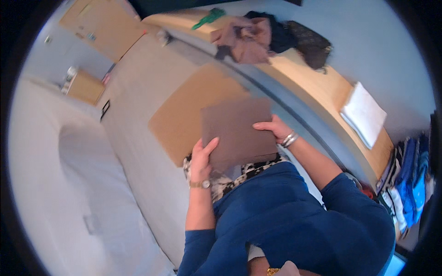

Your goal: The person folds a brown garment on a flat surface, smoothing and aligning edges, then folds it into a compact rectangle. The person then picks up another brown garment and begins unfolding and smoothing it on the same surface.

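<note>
Between my two hands is a flat, roughly square folded brown cloth (240,132), held in front of my waist. My left hand (200,157), with a watch on the wrist, grips its left edge, the thumb lying on top. My right hand (274,128), with silver bracelets at the wrist, holds the right edge, its thumb also on the upper face. The fingers of both hands are mostly hidden beneath the cloth. Behind and below it lies a tan, flat board or mat (193,110), partly covered by the cloth.
A long wooden shelf (310,79) curves along the right. On it lie a crumpled pinkish-brown cloth (247,38), a dark patterned bag (312,45), a green item (209,18) and a folded white cloth (364,114). Garments (409,179) hang at the far right. A white-covered surface (79,172) stands left.
</note>
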`<state>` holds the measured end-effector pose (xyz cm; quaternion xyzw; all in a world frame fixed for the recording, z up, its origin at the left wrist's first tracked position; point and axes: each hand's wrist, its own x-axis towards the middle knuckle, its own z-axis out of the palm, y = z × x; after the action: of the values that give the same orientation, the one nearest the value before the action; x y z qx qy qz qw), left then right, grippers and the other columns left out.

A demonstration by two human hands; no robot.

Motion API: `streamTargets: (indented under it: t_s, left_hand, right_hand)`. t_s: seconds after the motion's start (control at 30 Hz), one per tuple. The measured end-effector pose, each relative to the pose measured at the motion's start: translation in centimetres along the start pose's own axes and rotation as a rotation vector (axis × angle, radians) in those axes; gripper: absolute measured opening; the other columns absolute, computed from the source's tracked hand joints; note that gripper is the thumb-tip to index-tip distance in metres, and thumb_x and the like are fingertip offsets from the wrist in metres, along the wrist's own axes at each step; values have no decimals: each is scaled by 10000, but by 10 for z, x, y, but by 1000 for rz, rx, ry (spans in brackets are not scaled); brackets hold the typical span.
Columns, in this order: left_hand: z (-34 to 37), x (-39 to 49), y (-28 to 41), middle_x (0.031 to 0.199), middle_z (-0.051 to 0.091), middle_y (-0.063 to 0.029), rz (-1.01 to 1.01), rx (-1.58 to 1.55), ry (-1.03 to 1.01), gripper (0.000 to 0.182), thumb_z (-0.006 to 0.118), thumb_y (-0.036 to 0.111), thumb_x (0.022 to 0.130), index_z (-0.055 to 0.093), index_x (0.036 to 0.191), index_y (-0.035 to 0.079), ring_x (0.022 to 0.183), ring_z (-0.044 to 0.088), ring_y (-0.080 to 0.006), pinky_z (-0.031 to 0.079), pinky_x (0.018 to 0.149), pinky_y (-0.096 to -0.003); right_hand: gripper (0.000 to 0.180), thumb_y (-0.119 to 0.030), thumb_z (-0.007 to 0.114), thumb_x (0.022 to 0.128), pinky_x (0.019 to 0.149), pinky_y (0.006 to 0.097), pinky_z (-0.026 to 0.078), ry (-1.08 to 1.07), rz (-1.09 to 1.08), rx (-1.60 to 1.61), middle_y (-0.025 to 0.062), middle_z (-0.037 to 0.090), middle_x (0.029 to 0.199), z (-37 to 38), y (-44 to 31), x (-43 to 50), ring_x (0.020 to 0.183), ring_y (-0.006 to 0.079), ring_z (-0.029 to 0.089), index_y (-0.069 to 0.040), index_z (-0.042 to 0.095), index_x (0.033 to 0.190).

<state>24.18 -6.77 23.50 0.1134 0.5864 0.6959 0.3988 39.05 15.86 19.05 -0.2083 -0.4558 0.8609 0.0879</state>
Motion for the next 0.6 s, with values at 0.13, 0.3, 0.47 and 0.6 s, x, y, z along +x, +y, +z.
streamTargets:
  t_s: [0.13, 0.3, 0.47, 0.6]
  left_hand:
    - [5, 4, -9, 1186, 656, -121, -25, -110, -28, 439, 734, 130, 866, 570, 1246, -17, 1051, 632, -220, 499, 932, -357]
    - [7, 8, -22, 1187, 658, -114, -145, -111, -20, 436, 740, 116, 859, 577, 1245, -7, 1055, 629, -217, 495, 936, -354]
    - [6, 12, -33, 1157, 674, -95, -221, -90, -74, 339, 712, 56, 866, 612, 1185, 7, 1024, 644, -194, 510, 914, -337]
    - [3, 18, -40, 1152, 676, -95, -185, -69, -138, 350, 713, 58, 866, 610, 1198, 18, 1021, 645, -195, 510, 915, -337]
  right_hand:
    - [539, -125, 758, 816, 935, 407, 525, 7, 78, 378, 153, 632, 1239, -13, 20, -15, 1070, 270, 648, -2, 541, 1294]
    - [528, -77, 730, 827, 949, 415, 524, -4, 161, 486, 156, 627, 1246, -16, 55, -51, 1091, 275, 642, 5, 523, 1305]
    - [570, -51, 734, 803, 961, 419, 514, 112, 157, 334, 163, 621, 1254, -27, 51, -58, 1110, 271, 633, 7, 506, 1322]
    - [606, -46, 746, 788, 967, 409, 506, 60, 81, 243, 164, 617, 1263, -37, 39, -59, 1127, 262, 621, 15, 492, 1335]
